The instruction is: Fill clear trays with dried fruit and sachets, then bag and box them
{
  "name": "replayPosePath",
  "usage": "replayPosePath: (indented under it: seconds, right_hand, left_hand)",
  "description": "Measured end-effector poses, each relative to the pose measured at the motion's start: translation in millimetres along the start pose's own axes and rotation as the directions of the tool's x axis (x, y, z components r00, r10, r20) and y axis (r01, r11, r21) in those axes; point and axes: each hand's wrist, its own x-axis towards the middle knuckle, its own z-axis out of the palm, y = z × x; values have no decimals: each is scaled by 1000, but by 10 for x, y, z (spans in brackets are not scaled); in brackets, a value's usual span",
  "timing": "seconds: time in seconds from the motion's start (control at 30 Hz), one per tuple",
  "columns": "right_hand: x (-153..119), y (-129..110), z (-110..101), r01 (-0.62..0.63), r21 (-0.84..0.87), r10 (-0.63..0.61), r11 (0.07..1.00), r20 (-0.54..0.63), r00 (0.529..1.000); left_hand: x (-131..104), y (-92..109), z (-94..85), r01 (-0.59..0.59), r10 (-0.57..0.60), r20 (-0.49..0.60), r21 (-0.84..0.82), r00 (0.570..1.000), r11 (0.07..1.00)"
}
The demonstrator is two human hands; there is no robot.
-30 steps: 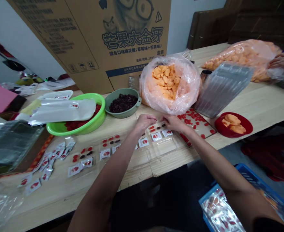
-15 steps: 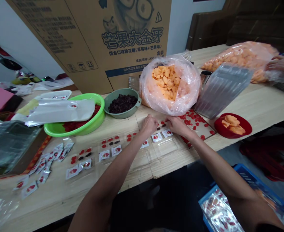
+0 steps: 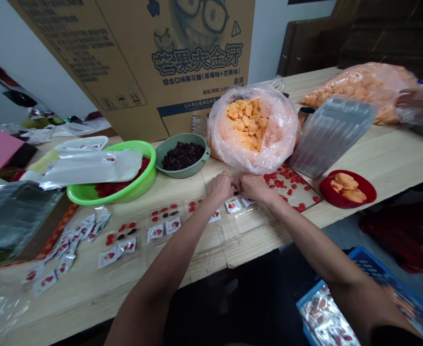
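Note:
Both hands are close together over the far end of a clear plastic tray (image 3: 249, 218). My left hand (image 3: 223, 186) has its fingers curled in, and whatever it pinches is hidden. Beside it, my right hand (image 3: 253, 186) is also closed, covering part of the tray's small pieces; I cannot make out what it holds. White sachets (image 3: 233, 205) with red print lie in this tray. Further left, similar clear trays hold red gummy-like pieces (image 3: 160, 212), dark pieces (image 3: 174, 213) and sachets. Loose red pieces (image 3: 286, 182) are spread on a flat board right of my right hand.
Behind stand a green basin (image 3: 144, 185), a grey-green bowl (image 3: 184, 172) of dark pieces and a bag of orange pieces (image 3: 247, 120). On the right are stacked clear trays (image 3: 335, 134), a red bowl (image 3: 362, 202) and another person's hand (image 3: 418, 97). A large carton (image 3: 132, 57) rises behind.
My right hand has moved left, closer to my left hand, and now covers more of the pieces and a sachet. My left hand stays nearly in place.

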Motion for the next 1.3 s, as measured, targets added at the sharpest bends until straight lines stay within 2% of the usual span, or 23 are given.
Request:
replayPosePath:
  seconds: [0.17,0.27,0.4,0.53,0.63,0.73,0.83,0.9,0.97,1.07,1.13,1.2,1.3]
  right_hand:
    - [-8,38,60,114,24,-113,993,-34,993]
    - [-68,122,53,69,80,-66,994,-45,997]
    - [-197,273,47,2,174,22,985,-135,991]
    - [-328,304,89,82,143,-67,986,-113,991]
    - [-398,239,98,102,83,-91,991,-124,988]
    - [-422,185,65,132,58,-124,989,-125,984]
    - [-431,205,16,129,122,-115,984,-115,987]
    - [-499,259,-11,70,245,-25,967,-181,983]
    - [-672,319,-25,-6,355,103,935,-256,961]
    - [-1100,363,8,-109,390,233,914,-285,930]
    - [-1373,344,57,-131,384,245,914,-266,932]
    - [-1530,286,81,-97,394,217,914,-272,937]
    - [-1501,119,-9,-5,404,142,915,-310,940]
  left_hand:
    - [-19,25,-23,6,-6,11,24,1000,1000]
    - [-24,2,-13,1,-1,6,0,1000,1000]
    - [-19,-53,20,-16,15,-33,-38,999,999]
    - [-9,-33,20,-32,30,-38,-53,999,998]
    - [-37,20,-55,-3,-1,-41,-98,999,995]
    - [-187,28,-203,37,-55,-112,-153,992,988]
    - [-563,-41,-341,19,-54,-186,-182,981,983]
    - [-962,-100,-374,7,-34,-182,-150,983,989]
    - [-1453,-145,-327,22,-32,-149,-69,988,997]
    - [-2196,-208,-93,68,-59,-127,70,990,995]
    - [-2567,-282,131,122,-107,-122,123,987,985]
    - [-2783,-374,330,191,-173,-134,142,976,971]
    - [-2881,-481,486,216,-193,-173,127,966,968]
